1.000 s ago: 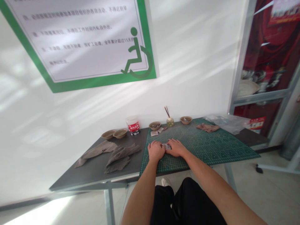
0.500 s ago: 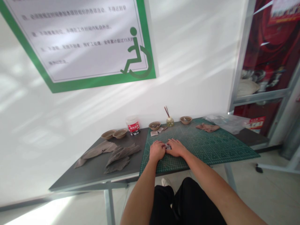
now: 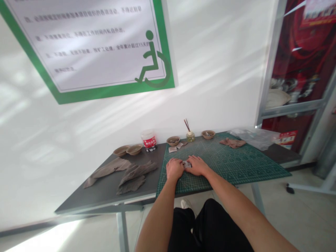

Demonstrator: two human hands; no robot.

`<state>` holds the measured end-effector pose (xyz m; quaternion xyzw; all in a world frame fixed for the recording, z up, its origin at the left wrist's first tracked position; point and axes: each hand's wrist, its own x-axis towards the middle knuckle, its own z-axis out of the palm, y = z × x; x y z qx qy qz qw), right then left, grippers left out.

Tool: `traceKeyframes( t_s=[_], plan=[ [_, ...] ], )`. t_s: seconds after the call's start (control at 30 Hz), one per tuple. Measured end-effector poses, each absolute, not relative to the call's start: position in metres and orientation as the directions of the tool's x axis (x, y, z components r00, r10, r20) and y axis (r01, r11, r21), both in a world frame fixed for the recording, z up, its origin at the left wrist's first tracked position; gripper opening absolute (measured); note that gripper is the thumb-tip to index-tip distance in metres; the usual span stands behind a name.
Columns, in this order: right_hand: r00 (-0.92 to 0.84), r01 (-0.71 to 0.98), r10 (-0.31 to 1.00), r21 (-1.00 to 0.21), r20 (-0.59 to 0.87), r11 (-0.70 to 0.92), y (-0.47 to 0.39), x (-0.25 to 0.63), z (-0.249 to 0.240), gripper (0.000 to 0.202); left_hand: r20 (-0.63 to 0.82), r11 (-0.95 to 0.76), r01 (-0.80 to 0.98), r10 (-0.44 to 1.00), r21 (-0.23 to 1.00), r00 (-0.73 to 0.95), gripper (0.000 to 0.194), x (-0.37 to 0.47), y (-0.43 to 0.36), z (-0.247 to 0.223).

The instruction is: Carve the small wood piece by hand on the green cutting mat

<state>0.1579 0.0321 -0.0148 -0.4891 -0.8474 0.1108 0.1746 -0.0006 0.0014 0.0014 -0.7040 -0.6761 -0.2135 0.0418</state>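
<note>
Between left hand (image 3: 175, 168) and right hand (image 3: 197, 165) lies a small, mottled-grey piece (image 3: 186, 164).

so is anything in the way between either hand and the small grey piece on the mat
Nothing visible: the left hand and right hand flank the small grey piece closely on the green mat. The pale squares lie beyond, not between.

Both bare hands (image 3: 174, 169) (image 3: 196, 166) close together, fingers (image 3: 177, 160) bent (arms (image 3: 159, 213) (image 3: 236, 201) bare too, reaching forward).
</note>
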Motion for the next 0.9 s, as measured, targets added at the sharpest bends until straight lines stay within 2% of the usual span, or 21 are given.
traceKeyframes(
  t_s=[0.2, 0.37, 0.6, 0.9],
  plan=[
    [-0.456, 0.790, 0.871, -0.367, 0.182, 0.490, 0.0302, 0.1574, -0.0138, 0.058, 0.353, -0.219, 0.950, 0.926, 0.221, 0.131, 0.025, 0.0007, 0.0016, 0.0032],
    [-0.454, 0.791, 0.874, -0.373, 0.175, 0.486, 0.0292, 0.1575, -0.0124, 0.059, 0.317, -0.138, 0.961, 0.947, 0.238, 0.057, 0.026, 0.0038, -0.0019, 0.0045],
    [-0.455, 0.790, 0.873, -0.374, 0.175, 0.487, 0.0304, 0.1581, -0.0126, 0.062, 0.348, -0.010, 0.969, 0.934, 0.248, -0.080, 0.029, 0.0028, -0.0012, 0.0023],
    [-0.455, 0.796, 0.872, -0.356, 0.181, 0.490, 0.0306, 0.1569, -0.0141, 0.060, 0.367, -0.229, 0.946, 0.921, 0.230, 0.133, 0.026, -0.0018, 0.0050, -0.0008]
  ],
)
